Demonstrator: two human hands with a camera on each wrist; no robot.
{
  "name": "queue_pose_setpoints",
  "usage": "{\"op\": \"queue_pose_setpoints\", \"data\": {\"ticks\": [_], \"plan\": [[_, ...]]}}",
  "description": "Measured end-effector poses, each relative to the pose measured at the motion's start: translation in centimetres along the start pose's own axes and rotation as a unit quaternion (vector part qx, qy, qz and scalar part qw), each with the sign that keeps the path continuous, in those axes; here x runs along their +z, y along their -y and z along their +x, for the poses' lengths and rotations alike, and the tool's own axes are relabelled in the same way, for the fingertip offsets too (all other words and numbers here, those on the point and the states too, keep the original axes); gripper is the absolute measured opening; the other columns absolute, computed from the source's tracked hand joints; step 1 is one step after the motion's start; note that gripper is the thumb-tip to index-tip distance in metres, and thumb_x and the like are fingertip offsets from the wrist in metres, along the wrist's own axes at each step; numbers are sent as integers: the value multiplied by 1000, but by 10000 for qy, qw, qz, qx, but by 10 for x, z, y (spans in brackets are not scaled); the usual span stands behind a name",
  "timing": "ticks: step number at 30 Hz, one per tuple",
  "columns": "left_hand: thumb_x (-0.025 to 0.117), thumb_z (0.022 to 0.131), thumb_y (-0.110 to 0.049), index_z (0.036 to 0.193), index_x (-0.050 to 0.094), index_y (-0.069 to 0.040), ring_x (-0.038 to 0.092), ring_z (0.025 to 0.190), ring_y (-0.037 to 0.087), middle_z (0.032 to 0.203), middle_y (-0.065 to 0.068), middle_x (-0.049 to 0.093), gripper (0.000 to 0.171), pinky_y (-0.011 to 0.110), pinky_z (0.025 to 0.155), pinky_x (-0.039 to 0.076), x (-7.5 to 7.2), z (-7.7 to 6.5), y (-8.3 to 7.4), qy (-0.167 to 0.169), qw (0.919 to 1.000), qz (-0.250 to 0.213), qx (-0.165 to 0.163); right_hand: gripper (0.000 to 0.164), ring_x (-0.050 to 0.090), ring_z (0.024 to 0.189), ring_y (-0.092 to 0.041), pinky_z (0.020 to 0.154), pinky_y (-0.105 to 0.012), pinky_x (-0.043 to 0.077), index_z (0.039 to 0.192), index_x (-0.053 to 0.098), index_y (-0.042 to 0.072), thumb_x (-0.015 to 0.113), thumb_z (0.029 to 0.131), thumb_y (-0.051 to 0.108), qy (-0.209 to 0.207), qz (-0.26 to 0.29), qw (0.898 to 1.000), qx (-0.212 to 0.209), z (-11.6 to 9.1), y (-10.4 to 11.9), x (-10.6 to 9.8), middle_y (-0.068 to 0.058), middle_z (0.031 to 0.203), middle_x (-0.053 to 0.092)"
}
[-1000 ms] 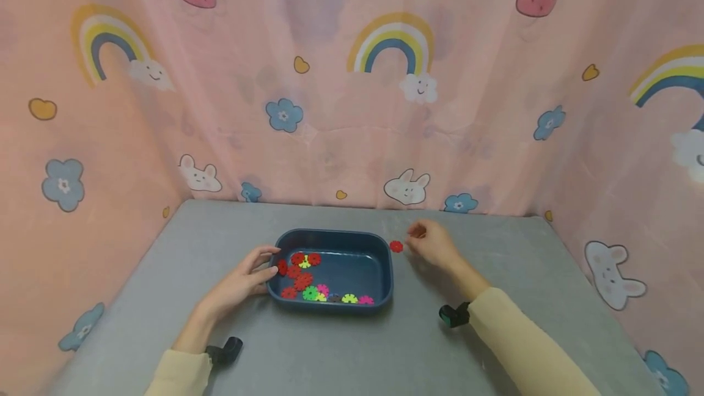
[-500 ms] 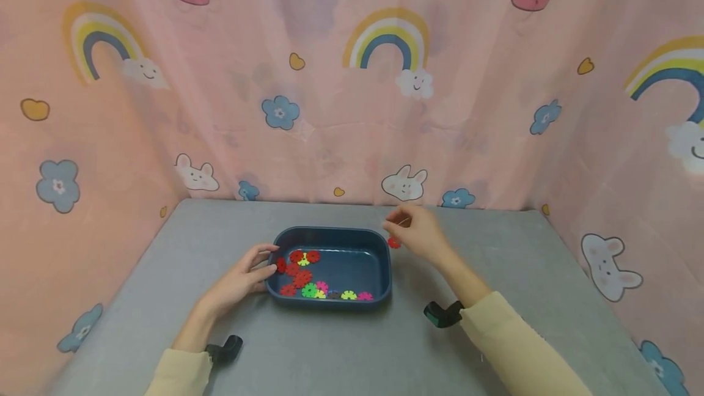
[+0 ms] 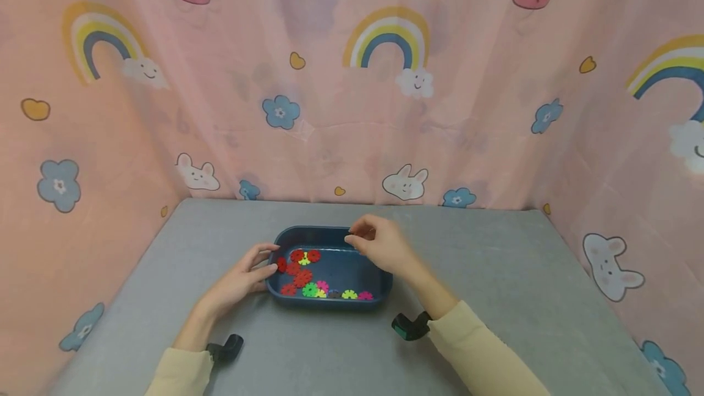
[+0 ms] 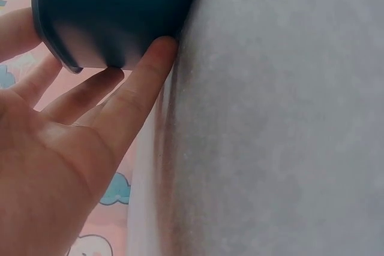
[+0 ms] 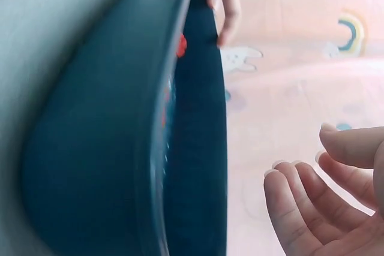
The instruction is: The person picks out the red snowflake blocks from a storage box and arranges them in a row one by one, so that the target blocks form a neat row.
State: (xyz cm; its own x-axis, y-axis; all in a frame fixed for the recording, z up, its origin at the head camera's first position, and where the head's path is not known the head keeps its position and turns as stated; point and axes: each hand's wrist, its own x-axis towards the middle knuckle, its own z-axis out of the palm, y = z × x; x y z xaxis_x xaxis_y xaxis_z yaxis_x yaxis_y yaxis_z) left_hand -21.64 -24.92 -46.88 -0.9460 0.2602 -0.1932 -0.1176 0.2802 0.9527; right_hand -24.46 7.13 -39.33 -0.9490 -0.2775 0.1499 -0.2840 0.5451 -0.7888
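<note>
A dark blue tub [image 3: 330, 304] stands on the grey table, with several red snowflake discs [image 3: 302, 278] at its left end. My left hand [image 3: 242, 277] rests at the left end of the tub. In the left wrist view its fairly straight fingers [image 4: 129, 100] touch the wall and rim. My right hand [image 3: 379, 246] is over the tub's right half, covering part of its far rim. The right wrist view shows those fingers [image 5: 285, 208] loosely bent and apart from the thumb, with nothing visible between them.
Along the tub's near wall lie a green disc [image 3: 310, 289], a yellow disc [image 3: 349, 294], a pink disc [image 3: 365, 296] and others. A pink patterned curtain [image 3: 324, 157] hangs behind the table. Black cameras [image 3: 409, 326] sit on both wrists.
My right hand has moved left from beside the tub to over it. The red disc seen right of the tub is now out of sight behind that hand. My left hand stays put.
</note>
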Motion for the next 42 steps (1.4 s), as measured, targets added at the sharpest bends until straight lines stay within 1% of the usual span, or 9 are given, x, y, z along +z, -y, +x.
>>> {"op": "queue_pose_setpoints", "data": {"ticks": [4,8,13,16,21,27,33,36,42], "plan": [[60,103,-28,150,38,-20,45,137,41,163,20,23,52,50,104,49,0,1,0,8,10000,-35,7,17,62,76,-14,66,-29,55,106,70,10,76,94,21,188,93,9996,-175,2,4,14,3,90,66],[60,104,-27,150,38,-19,46,137,41,163,20,23,52,49,103,49,-1,2,-1,-5,10000,-23,-11,19,60,83,-15,72,-30,55,107,70,9,74,95,23,402,113,9985,-346,6,8,28,3,93,67],[58,105,-25,150,37,-17,44,137,42,163,21,22,51,49,103,49,-4,1,-2,-51,10000,13,-8,17,60,89,-15,77,-32,54,107,70,12,73,96,24,694,57,9970,-329,13,12,45,4,96,66],[58,105,-25,150,36,-17,43,138,43,163,22,21,51,49,103,49,-5,0,-1,-59,10000,56,-12,17,60,87,-15,75,-30,54,108,69,12,73,96,24,864,14,9958,-290,17,13,57,4,94,66],[60,104,-26,149,39,-19,43,139,42,163,20,23,50,50,103,50,-4,-1,1,-89,9999,18,-44,18,60,81,-13,69,-27,54,108,70,10,74,95,22,1077,-31,9933,-410,21,12,74,5,91,65],[59,104,-26,149,39,-19,42,140,42,163,21,23,49,51,103,49,-3,0,2,-39,10000,-30,-16,26,58,75,-13,64,-26,51,112,69,5,75,94,23,1392,-269,9892,-366,26,11,88,4,89,63],[59,105,-25,149,38,-19,44,139,41,163,21,23,50,49,103,50,-2,0,2,29,10000,-67,38,24,57,67,-12,58,-25,49,107,69,7,78,92,23,1683,-460,9845,-201,30,7,101,3,83,61],[59,105,-25,149,39,-20,44,139,39,163,20,23,48,48,103,50,-2,1,3,45,9999,-113,17,25,58,69,-12,60,-25,51,106,69,7,81,89,22,1813,-561,9816,-186,30,3,105,2,85,63],[59,105,-26,149,39,-19,44,139,39,163,19,23,49,48,102,50,-2,2,3,65,9999,-113,60,25,54,80,-10,69,-25,50,102,73,11,85,85,25,1899,-1135,9747,-311,31,-5,112,1,92,61]]}}
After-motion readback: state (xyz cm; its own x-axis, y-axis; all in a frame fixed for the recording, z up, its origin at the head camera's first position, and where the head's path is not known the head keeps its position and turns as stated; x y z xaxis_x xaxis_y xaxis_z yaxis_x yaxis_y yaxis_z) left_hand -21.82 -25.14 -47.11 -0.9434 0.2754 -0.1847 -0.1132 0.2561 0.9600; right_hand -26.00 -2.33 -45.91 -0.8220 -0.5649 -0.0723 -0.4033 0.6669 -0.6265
